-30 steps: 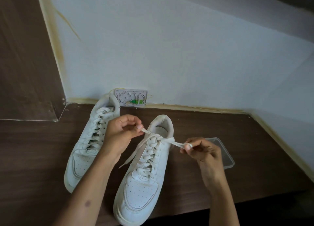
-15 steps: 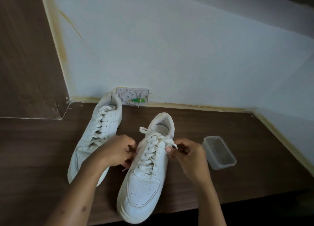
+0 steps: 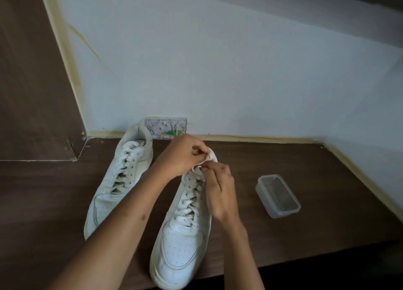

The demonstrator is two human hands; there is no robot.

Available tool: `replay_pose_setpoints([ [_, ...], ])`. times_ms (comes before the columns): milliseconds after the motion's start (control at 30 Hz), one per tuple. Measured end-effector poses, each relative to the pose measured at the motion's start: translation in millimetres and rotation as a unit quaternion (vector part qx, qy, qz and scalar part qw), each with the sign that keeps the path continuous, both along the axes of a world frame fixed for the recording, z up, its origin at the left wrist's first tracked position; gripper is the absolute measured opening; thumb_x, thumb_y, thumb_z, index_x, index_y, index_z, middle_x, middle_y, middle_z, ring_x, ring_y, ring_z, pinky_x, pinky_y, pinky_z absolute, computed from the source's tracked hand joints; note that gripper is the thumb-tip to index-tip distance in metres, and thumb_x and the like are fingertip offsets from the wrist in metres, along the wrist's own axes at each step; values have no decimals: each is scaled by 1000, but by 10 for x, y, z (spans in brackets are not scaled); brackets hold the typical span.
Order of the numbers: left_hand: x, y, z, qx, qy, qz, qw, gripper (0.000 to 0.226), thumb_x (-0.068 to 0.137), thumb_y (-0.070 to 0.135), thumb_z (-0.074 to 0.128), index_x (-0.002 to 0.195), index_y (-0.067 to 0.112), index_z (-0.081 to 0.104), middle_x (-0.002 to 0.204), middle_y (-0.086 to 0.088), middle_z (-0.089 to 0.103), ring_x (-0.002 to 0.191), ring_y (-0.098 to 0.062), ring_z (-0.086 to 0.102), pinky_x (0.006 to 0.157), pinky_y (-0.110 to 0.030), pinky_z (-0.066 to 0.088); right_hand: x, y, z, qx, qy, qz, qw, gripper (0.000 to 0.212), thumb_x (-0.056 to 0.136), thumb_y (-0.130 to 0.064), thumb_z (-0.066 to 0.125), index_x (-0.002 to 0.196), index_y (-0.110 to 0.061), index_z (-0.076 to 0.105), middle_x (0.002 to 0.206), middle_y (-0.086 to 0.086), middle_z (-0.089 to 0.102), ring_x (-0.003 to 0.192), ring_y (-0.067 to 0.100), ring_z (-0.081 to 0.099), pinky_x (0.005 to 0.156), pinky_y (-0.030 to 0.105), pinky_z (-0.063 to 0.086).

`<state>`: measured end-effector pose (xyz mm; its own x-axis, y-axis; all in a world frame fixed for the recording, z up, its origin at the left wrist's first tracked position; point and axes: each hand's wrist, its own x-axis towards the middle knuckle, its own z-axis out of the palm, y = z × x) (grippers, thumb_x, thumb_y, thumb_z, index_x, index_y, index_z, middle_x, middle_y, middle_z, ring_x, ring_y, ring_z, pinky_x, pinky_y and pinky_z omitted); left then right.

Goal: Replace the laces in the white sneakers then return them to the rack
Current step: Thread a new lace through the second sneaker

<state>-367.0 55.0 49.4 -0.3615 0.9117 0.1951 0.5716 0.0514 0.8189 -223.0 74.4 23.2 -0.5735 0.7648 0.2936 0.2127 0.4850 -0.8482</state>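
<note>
Dark wood-grain tabletop (image 3: 327, 191) pushed into a pale wall corner is where I have both sneakers set down, toes toward me. My read on progress: the left sneaker (image 3: 117, 187) lies off to the side with its lace crossed through every eyelet row I can see, untouched by either hand, so I judge it done or nearly so. The right sneaker (image 3: 181, 235) sits in front of me with its lace (image 3: 192, 204) criss-crossed up to the collar — what looks left there is the tie at the top. My left hand (image 3: 181, 156) is curled over the shoe's collar, fingers pinching something pale that I take to be a lace end, and my right hand (image 3: 220, 191) is bent in just beside it, fingertips pinching at the top of the lacing; the two nearly touch. Whether a knot is formed under them I cannot tell. A clear plastic container (image 3: 278, 196) stands apart to the right, and a small wall plate (image 3: 166, 128) sits behind the shoes. No rack is visible — returning the pair is still ahead
</note>
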Motion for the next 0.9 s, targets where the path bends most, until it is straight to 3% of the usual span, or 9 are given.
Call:
replay_pose_setpoints([
  [67, -76, 61, -9, -73, 112, -77, 988, 18, 88, 3, 64, 93, 15, 77, 97, 3, 70, 89, -12, 67, 87, -37, 54, 14, 36, -63, 27, -52, 1, 998, 29, 104, -30, 41, 95, -19, 66, 96, -22, 50, 114, 6, 40, 87, 6, 31],
  [133, -89, 76, 5, -93, 205, -132, 965, 18, 91, 3, 58, 91, 10, 74, 101, 3, 60, 92, -17, 59, 88, -42, 48, -4, 71, -118, 90, -69, -69, 991, 24, 101, -39, 48, 99, -22, 64, 96, -20, 53, 113, 7, 33, 91, 20, 32],
  [200, -58, 60, 9, -89, 309, -145, 936, 17, 94, 10, 57, 96, 13, 73, 102, 9, 46, 97, -16, 46, 90, -38, 43, -14, 101, -141, 104, -45, -164, 980, 12, 95, -35, 60, 102, -25, 60, 101, -15, 56, 107, 10, 36, 88, 28, 35],
  [267, -37, 41, 6, -69, 378, -128, 915, 20, 94, 10, 56, 105, 16, 72, 104, 9, 42, 98, -15, 38, 90, -33, 41, 11, 120, -146, 81, 0, -195, 977, 6, 95, -27, 62, 98, -27, 56, 99, -13, 55, 98, 13, 45, 84, 26, 38],
  [400, -123, -32, 68, -28, 217, -87, 972, 33, 96, 3, 51, 117, 19, 69, 103, 7, 51, 92, -13, 55, 80, -29, 47, 108, 95, -51, 39, 88, -95, 991, 11, 101, -35, 52, 101, -31, 61, 101, -14, 56, 93, 4, 56, 75, 19, 45],
  [533, -268, -197, 20, 9, 134, -43, 990, 22, 97, 13, 56, 109, 24, 71, 99, 8, 62, 94, -8, 61, 88, -35, 52, 143, 139, -113, 134, -108, -17, 985, 46, 91, -68, 32, 115, -42, 62, 124, -26, 45, 117, 6, 32, 93, 25, 27],
  [667, -413, -379, -136, 15, 181, -39, 983, 21, 94, 15, 61, 103, 30, 73, 100, 14, 60, 98, -8, 57, 91, -40, 48, 103, 95, -162, 89, -174, -26, 980, 45, 99, -60, 28, 118, -38, 63, 139, -23, 38, 124, 9, 19, 99, 31, 15],
  [800, -580, -627, -286, 69, 239, 115, 962, 24, 92, 33, 57, 113, 37, 69, 128, 9, 55, 125, -21, 43, 107, -43, 28, 128, 9, -75, 61, -76, -89, 991, 39, 97, -54, 45, 130, -33, 48, 130, -17, 40, 120, 9, 37, 100, 30, 29],
  [900, -680, -915, -403, 47, 163, 213, 962, 46, 84, 52, 55, 127, 36, 60, 143, 3, 45, 134, -25, 37, 109, -45, 26, 316, -74, 31, -19, -48, -109, 993, 41, 93, -57, 51, 126, -33, 48, 124, -15, 46, 107, 5, 55, 87, 28, 48],
])
